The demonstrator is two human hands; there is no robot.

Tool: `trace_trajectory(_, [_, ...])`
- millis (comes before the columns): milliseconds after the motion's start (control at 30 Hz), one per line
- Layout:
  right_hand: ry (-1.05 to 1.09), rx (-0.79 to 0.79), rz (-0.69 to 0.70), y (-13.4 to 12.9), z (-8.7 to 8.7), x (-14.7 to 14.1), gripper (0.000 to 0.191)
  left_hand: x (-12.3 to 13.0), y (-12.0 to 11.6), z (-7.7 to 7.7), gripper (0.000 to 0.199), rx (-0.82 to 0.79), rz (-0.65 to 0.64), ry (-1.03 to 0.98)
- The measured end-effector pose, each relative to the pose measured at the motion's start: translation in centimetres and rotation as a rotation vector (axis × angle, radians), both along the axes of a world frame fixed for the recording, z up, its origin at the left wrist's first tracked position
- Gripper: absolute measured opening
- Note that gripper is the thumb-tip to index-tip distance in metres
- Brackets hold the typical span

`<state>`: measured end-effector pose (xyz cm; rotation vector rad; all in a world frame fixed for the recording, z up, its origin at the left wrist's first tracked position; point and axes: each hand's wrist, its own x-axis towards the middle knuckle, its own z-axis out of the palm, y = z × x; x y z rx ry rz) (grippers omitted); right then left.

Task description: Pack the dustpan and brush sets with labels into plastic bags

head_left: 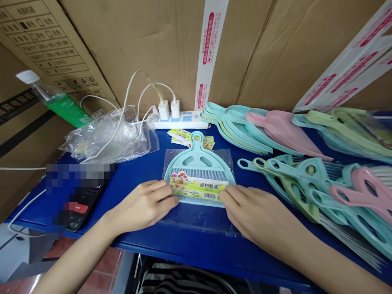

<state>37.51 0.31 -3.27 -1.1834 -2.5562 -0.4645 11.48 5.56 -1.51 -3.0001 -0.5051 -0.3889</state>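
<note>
At the upper left of the frame, a plastic bottle (58, 100) with a green label is lying tilted against cardboard cartons (147, 49), and a crumpled clear plastic bag (104, 136) is sitting on the blue worktop (183, 245). Below it, a calculator (82, 208) is partly blurred out. The left hand (142, 206) is coming in from the lower left, its fingers (162, 194) lying together and flat against the left edge of a teal dustpan-and-brush set (196, 155) at the centre of the frame. The right hand (260, 212) mirrors it, its fingers (232, 196) resting together on the right edge, unclamped, seemingly pressing inward to keep the set square. The set is lying on a clear plastic sleeve (199, 220); whether it is partly inside, I cannot tell. Behind it, loose labels (179, 136) are lying below a power strip (174, 120). To the right, stacked dustpans (239, 126) and brushes (324, 183) are waiting in overlapping rows, sorted by kind.
</note>
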Motion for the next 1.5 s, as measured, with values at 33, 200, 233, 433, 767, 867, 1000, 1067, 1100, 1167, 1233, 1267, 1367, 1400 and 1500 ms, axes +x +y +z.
trace_trajectory(33, [-0.002,0.015,0.0,0.0,-0.1,0.0,0.027,0.0,0.0,0.0,0.03,0.002,0.001,0.001])
trace_trajectory(200, [-0.02,0.051,0.021,0.1,-0.2,-0.1,0.031,0.1,0.0,0.0,0.031,0.005,0.003,0.011])
trace_trajectory(233, [-0.022,0.058,0.023,0.1,-0.1,-0.1,0.031,0.0,0.0,0.0,0.031,0.005,0.003,0.01])
trace_trajectory(433, [-0.011,0.08,0.039,0.1,0.2,-0.4,0.033,0.0,-0.1,0.0,0.027,-0.009,0.011,-0.01])
trace_trajectory(767, [0.012,-0.012,0.081,-0.1,0.4,0.3,0.033,-0.3,0.0,-0.1,0.029,-0.06,0.021,0.016])
trace_trajectory(867, [0.013,-0.054,0.081,-0.1,0.2,0.4,0.031,-0.3,0.1,0.0,0.026,-0.108,0.048,0.025])
trace_trajectory(1000, [-0.01,-0.084,0.084,-0.1,-0.3,0.5,0.028,-0.3,0.1,0.0,0.027,-0.123,0.081,0.034])
trace_trajectory(1067, [-0.018,-0.084,0.085,-0.1,-0.6,0.5,0.027,-0.3,0.1,0.0,0.027,-0.143,0.089,0.04])
trace_trajectory(1100, [-0.024,-0.09,0.086,-0.1,-0.7,0.5,0.027,-0.2,0.1,0.0,0.027,-0.159,0.094,0.042])
trace_trajectory(1167, [-0.03,-0.102,0.086,-0.1,-0.7,0.5,0.027,-0.2,0.1,0.0,0.026,-0.189,0.098,0.044])
trace_trajectory(1233, [-0.034,-0.115,0.08,-0.2,-0.7,0.5,0.027,-0.2,0.1,0.0,0.026,-0.206,0.098,0.043])
trace_trajectory(1267, [-0.036,-0.118,0.082,-0.2,-0.7,0.5,0.027,-0.2,0.1,0.0,0.026,-0.213,0.1,0.045])
trace_trajectory(1367, [-0.037,-0.115,0.111,-0.1,-0.5,0.6,0.028,-0.3,0.2,0.1,0.025,-0.225,0.103,0.042])
trace_trajectory(1400, [-0.028,-0.121,0.126,-0.1,-0.5,0.7,0.028,-0.3,0.2,0.1,0.025,-0.223,0.104,0.039])
trace_trajectory(1500, [0.014,-0.208,0.126,0.0,-0.1,1.1,0.025,-0.4,0.1,0.1,0.024,-0.201,0.108,0.037])
